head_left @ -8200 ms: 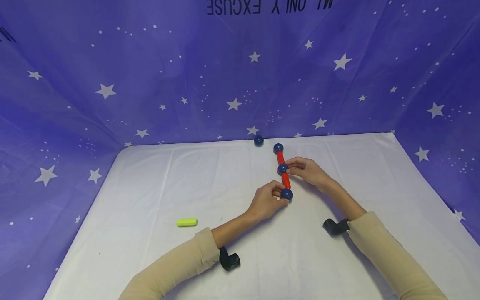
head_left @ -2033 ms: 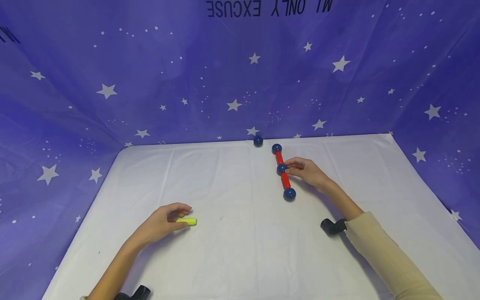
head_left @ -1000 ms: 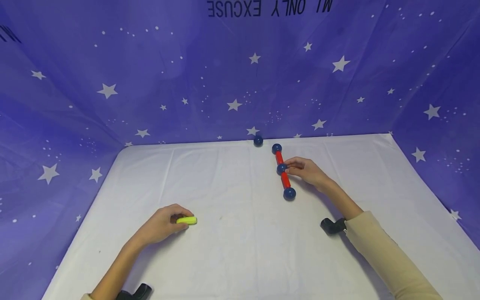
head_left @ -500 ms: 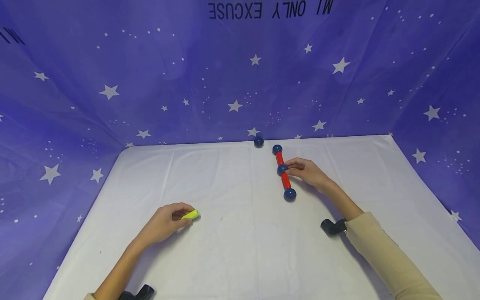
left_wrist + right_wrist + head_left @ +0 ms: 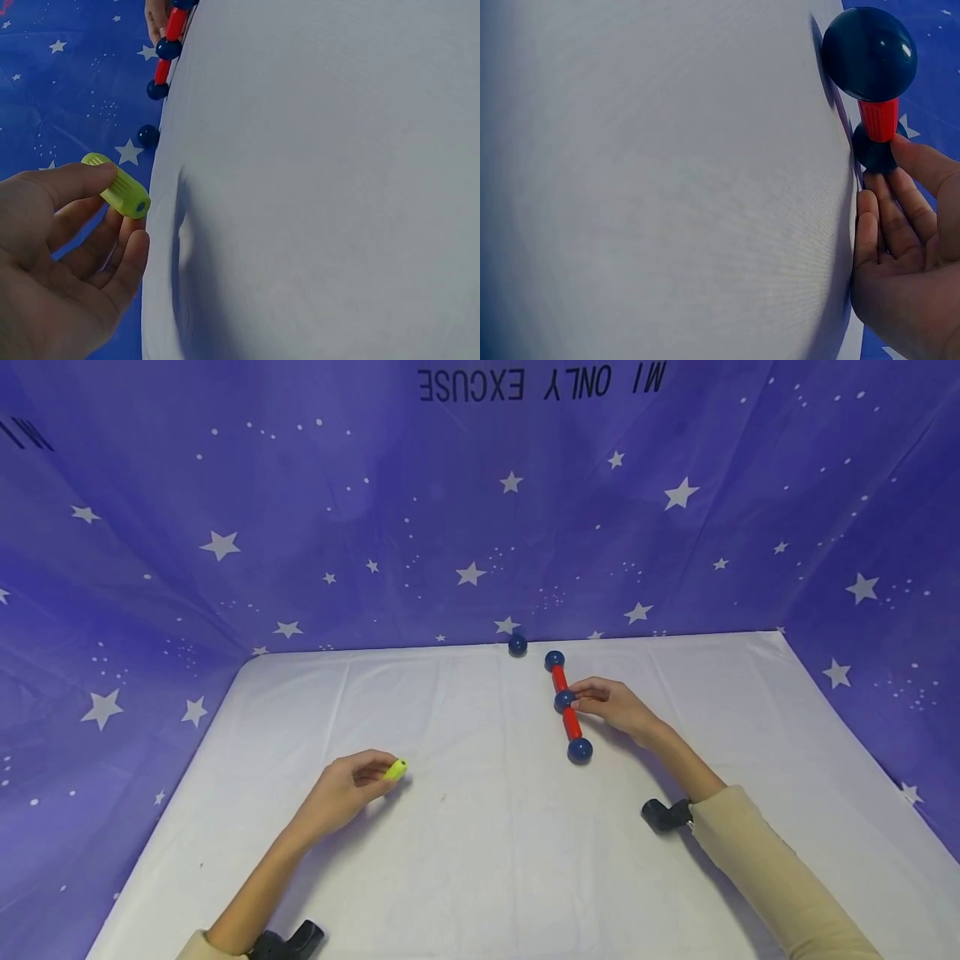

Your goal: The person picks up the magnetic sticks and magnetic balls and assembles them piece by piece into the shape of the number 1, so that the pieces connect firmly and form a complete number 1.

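My left hand point(image 5: 347, 789) pinches a short yellow-green ribbed rod point(image 5: 120, 187) between thumb and fingers, lifted off the cloth with its shadow below. A small dark dot shows in the rod's end in the left wrist view. On the right, a straight chain of blue balls and red rods lies on the table. My right hand point(image 5: 615, 706) pinches its middle blue ball point(image 5: 564, 700). One red rod point(image 5: 572, 724) leads to the near blue ball point(image 5: 580, 751); another red rod point(image 5: 559, 677) leads to the far blue ball point(image 5: 554, 660).
A loose blue ball point(image 5: 517, 645) sits at the table's back edge, left of the chain's far end. White cloth point(image 5: 465, 860) covers the table. A purple star-printed curtain point(image 5: 420, 527) rises behind and at both sides. Black wrist mounts point(image 5: 666, 816) hang by the sleeves.
My left hand left the near blue ball, took hold of the yellow-green rod and raised it, moving slightly right and away from me. The right hand stays on the middle ball.
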Tool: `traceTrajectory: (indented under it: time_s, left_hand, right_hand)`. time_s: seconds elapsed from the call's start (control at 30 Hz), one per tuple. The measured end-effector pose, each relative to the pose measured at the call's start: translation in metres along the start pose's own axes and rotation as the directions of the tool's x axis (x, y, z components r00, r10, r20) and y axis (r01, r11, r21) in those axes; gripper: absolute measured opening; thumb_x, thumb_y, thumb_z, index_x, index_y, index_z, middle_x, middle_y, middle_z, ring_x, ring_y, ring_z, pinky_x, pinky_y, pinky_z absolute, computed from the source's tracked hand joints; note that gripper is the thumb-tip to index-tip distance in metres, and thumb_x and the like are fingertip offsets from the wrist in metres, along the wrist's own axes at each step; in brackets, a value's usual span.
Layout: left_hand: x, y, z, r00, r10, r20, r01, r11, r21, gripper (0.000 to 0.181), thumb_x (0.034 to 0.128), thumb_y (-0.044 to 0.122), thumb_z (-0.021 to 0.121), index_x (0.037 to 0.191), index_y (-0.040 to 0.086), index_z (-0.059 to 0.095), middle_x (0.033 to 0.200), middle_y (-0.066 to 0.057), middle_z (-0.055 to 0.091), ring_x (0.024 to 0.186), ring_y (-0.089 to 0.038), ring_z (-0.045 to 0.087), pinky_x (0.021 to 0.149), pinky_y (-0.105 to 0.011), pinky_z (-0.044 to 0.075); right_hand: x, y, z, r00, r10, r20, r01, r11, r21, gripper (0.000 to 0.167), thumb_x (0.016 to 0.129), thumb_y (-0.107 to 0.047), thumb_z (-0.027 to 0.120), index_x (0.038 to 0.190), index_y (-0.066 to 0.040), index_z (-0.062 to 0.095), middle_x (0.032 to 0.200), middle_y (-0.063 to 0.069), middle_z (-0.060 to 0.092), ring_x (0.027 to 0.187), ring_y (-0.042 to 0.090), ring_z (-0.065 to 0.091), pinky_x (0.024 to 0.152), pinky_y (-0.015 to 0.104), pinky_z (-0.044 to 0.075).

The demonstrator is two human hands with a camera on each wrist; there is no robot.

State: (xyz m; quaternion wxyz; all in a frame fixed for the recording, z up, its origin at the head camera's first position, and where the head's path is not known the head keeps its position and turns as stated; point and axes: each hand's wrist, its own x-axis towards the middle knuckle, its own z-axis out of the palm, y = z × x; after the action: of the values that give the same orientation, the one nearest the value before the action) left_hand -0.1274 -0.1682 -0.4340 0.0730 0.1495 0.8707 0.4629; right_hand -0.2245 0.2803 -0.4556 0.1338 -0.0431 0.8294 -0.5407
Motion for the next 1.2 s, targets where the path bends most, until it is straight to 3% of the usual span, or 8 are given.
traceTrajectory:
  time_s: [0.6, 1.2]
  left_hand:
    - [0.016, 0.017, 0.022, 0.997, -0.067, 0.042, 0.072, 0.989, -0.132, 0.029, 0.0873, 0.01, 0.076, 0.114, 0.001, 0.069, 0.102, -0.007, 0.072, 0.093, -0.021, 0.07, 0.077, -0.028, 0.055]
    - [0.036, 0.031, 0.059, 0.996, -0.041, 0.075, 0.054, 0.983, -0.177, 0.027, 0.0869, 0.01, 0.076, 0.112, 0.002, 0.07, 0.101, -0.006, 0.072, 0.09, -0.02, 0.071, 0.076, -0.032, 0.055]
  right_hand:
    - [0.0, -0.004, 0.001, 1.0, 0.015, -0.005, -0.014, 1.0, 0.014, 0.037, 0.094, -0.016, 0.071, 0.127, -0.002, 0.063, 0.12, 0.016, 0.066, 0.115, 0.031, 0.057, 0.102, 0.045, 0.04]
    - [0.001, 0.001, 0.0, 1.0, -0.001, -0.001, 0.001, 1.0, -0.001, 0.037, 0.095, -0.016, 0.07, 0.128, -0.003, 0.063, 0.124, 0.017, 0.065, 0.117, 0.031, 0.057, 0.103, 0.046, 0.04]
